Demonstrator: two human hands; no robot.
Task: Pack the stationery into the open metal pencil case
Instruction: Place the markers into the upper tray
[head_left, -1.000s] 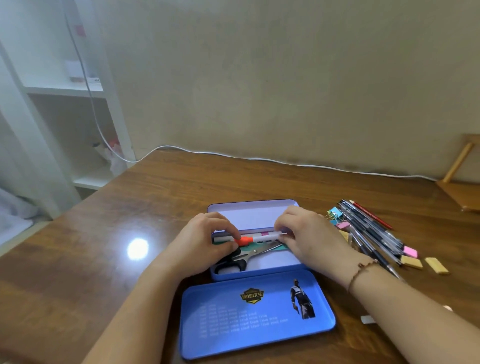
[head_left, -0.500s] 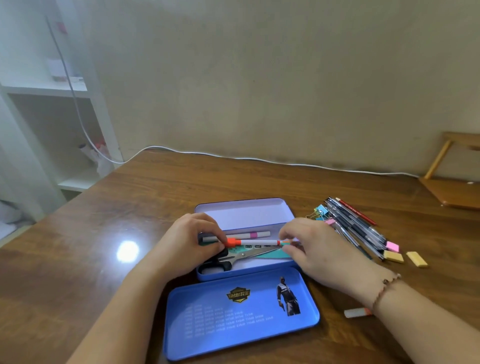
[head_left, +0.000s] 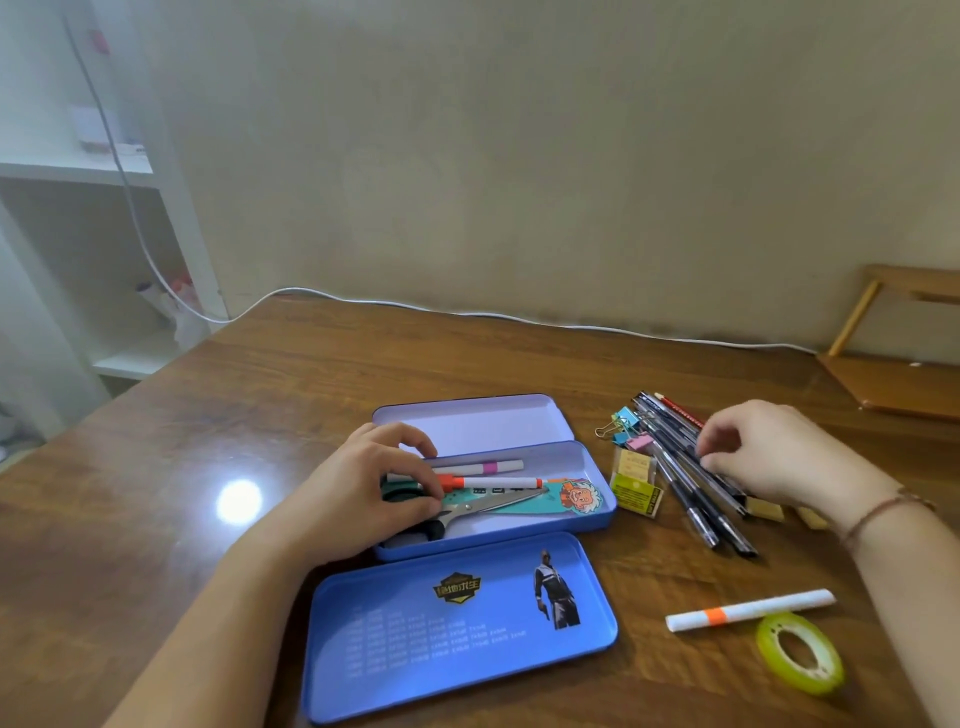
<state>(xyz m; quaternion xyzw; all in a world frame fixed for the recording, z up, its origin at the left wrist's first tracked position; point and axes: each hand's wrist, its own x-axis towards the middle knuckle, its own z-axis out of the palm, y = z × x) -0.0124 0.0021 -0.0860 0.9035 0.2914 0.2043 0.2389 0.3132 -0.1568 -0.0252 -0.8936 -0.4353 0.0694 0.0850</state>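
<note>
The open blue metal pencil case lies mid-table with its lid flat toward me. Inside lie a white marker with a pink band, a white marker with an orange cap, scissors and a teal ruler. My left hand rests on the case's left end, fingertips on the orange-capped marker. My right hand hovers over the pile of dark pens to the right, fingers curled and pinching toward them; whether it holds one is unclear.
Coloured binder clips, a yellow-green box and erasers lie by the pens. A white marker with an orange band and a yellow-green tape roll sit near right. A white cable runs along the back edge.
My right hand has let go of the orange-capped marker and moved right to the pen pile. The marker now lies in the case. My left hand stays on the case's left end.
</note>
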